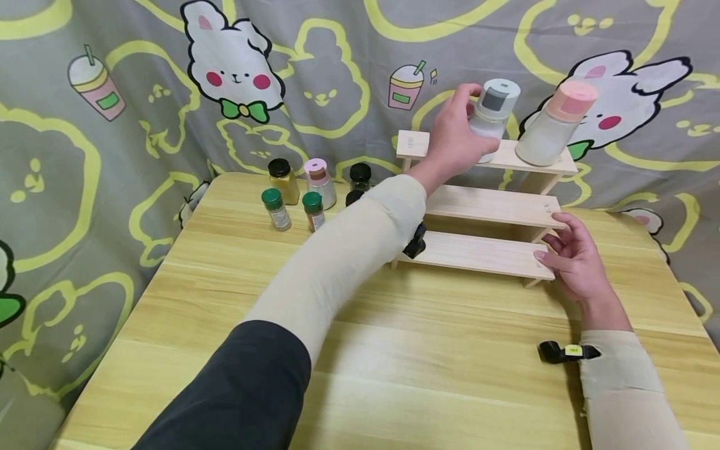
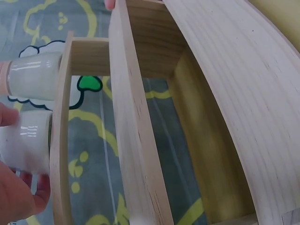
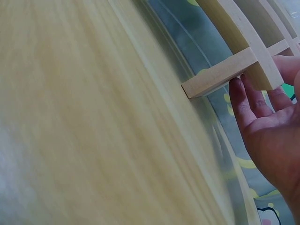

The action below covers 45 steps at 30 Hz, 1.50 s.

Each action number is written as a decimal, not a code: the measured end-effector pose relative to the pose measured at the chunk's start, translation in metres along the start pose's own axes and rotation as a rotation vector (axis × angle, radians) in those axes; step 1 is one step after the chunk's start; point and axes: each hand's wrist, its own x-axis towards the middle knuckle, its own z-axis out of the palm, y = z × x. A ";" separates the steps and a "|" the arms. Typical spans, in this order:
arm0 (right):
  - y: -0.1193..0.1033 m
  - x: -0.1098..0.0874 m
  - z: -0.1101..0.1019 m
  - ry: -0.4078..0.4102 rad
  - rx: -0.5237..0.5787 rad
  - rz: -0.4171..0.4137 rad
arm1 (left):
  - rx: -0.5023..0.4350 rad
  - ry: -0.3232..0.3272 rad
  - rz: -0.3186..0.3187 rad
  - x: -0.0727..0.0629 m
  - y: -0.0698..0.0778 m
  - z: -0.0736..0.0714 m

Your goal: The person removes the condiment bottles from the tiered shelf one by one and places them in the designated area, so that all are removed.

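At the top step of a three-tier wooden shelf (image 1: 484,204), my left hand (image 1: 454,142) grips a glass jar with a grey-and-white lid (image 1: 497,103) between thumb and fingers. In the left wrist view, the jar's whitish body (image 2: 29,140) has its base at the top board. Just right of it on that step stands a similar jar with a pink lid (image 1: 554,125). My right hand (image 1: 582,265) holds the shelf's right end, thumb on the lowest board and fingers around its side. In the right wrist view, the fingers (image 3: 241,101) touch the wood near a support.
Left of the shelf stand small jars: a black-lidded one with yellow contents (image 1: 284,182), a pink-lidded one (image 1: 320,184), two green-lidded shakers (image 1: 275,209) and dark-lidded jars (image 1: 360,175) partly behind my left forearm. A patterned curtain (image 1: 337,75) hangs behind the wooden table (image 1: 427,362).
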 end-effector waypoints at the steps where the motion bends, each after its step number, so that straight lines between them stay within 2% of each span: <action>1: 0.000 0.000 0.000 -0.002 0.003 0.000 | 0.003 0.008 0.001 0.000 0.000 -0.001; 11: 0.000 0.001 0.001 -0.010 0.013 -0.001 | 0.025 0.066 0.035 -0.004 -0.003 -0.018; 22: 0.000 0.000 0.002 -0.002 -0.010 -0.001 | -0.034 0.126 0.117 -0.023 -0.003 -0.050; 30: 0.000 -0.001 0.003 -0.008 -0.011 -0.006 | -0.045 0.205 0.109 -0.040 -0.006 -0.072; 36: 0.001 -0.002 0.002 -0.026 0.007 -0.009 | -0.094 0.253 0.122 -0.056 -0.014 -0.088; 40: 0.001 -0.002 0.003 -0.025 0.014 -0.010 | -0.127 0.285 0.107 -0.067 -0.020 -0.099; 45: 0.000 -0.002 0.003 -0.021 0.018 -0.012 | -0.121 0.331 0.078 -0.080 -0.029 -0.113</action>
